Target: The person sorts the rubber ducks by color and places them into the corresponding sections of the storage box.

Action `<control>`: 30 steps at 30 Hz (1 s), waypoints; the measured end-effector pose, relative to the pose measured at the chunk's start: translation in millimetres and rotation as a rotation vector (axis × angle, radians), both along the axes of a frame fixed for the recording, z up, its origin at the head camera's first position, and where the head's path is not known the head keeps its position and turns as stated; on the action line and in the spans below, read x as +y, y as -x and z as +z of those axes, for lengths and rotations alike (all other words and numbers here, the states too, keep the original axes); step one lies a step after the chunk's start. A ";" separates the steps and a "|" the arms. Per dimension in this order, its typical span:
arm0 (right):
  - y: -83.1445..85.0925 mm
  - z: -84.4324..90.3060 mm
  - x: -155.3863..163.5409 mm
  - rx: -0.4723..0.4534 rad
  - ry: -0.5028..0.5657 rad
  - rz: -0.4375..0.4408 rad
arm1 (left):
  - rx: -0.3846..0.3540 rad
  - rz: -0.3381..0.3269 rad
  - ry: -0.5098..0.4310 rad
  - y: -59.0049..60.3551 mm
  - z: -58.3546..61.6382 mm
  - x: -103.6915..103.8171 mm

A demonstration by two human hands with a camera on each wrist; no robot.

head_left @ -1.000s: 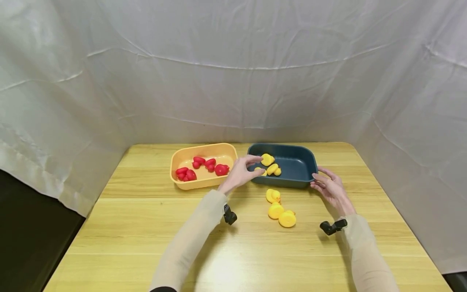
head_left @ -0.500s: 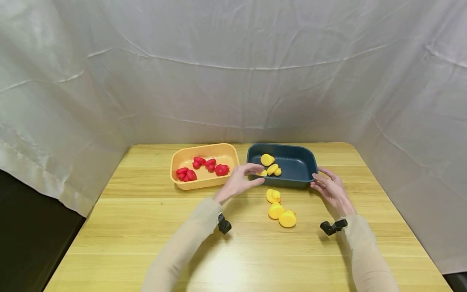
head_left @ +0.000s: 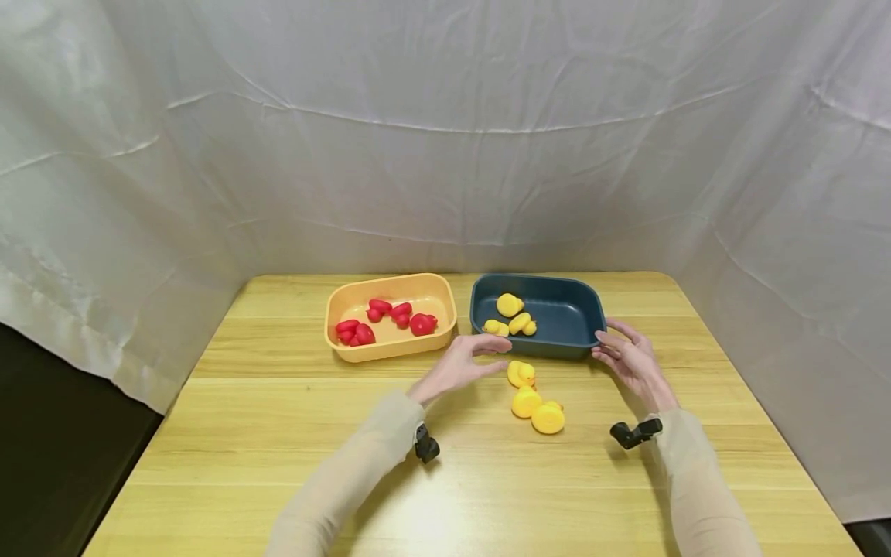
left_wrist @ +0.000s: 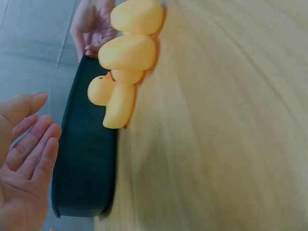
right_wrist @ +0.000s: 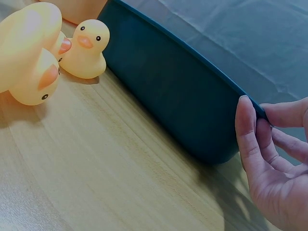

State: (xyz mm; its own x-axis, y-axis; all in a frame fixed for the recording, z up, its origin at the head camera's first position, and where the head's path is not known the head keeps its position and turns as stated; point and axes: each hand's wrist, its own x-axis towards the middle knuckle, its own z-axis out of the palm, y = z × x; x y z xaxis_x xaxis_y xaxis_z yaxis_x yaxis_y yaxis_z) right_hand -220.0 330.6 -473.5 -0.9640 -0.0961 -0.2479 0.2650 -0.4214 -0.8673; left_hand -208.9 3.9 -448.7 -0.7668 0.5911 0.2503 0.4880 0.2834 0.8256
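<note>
We see the left bin and the right bin side by side near the far edge of the table, before a curtain; toys lie in the left bin from its left end to its right, while 3 ducks lie in the right bin's left half. Before the right bin we find 3 loose ducks, in a row slanting toward us and slightly right. The left hand is left of this row, before the gap between the bins, and the right hand is at the right bin's front right corner.
</note>
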 end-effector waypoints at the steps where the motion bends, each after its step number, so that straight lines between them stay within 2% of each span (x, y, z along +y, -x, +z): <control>1: 0.0 0.1 0.0 0.002 0.001 -0.001 | -0.009 -0.001 0.014 1.2 -4.6 0.8; 5: -0.5 1.0 -0.4 -0.003 -0.010 0.001 | -0.028 -0.027 0.060 2.8 -13.5 2.7; 12: -0.6 0.5 -0.5 -0.015 -0.038 -0.007 | -0.017 -0.074 0.085 0.4 -17.5 6.2; 21: 0.2 -0.4 0.7 -0.003 0.002 0.002 | 0.040 -0.122 0.191 0.9 -23.7 11.1; 26: 0.7 -0.7 0.6 -0.001 -0.002 0.003 | 0.088 -0.164 0.192 0.4 -28.9 13.6; 30: 0.9 -0.8 1.3 -0.002 -0.002 0.007 | 0.135 -0.172 0.186 0.7 -31.9 14.6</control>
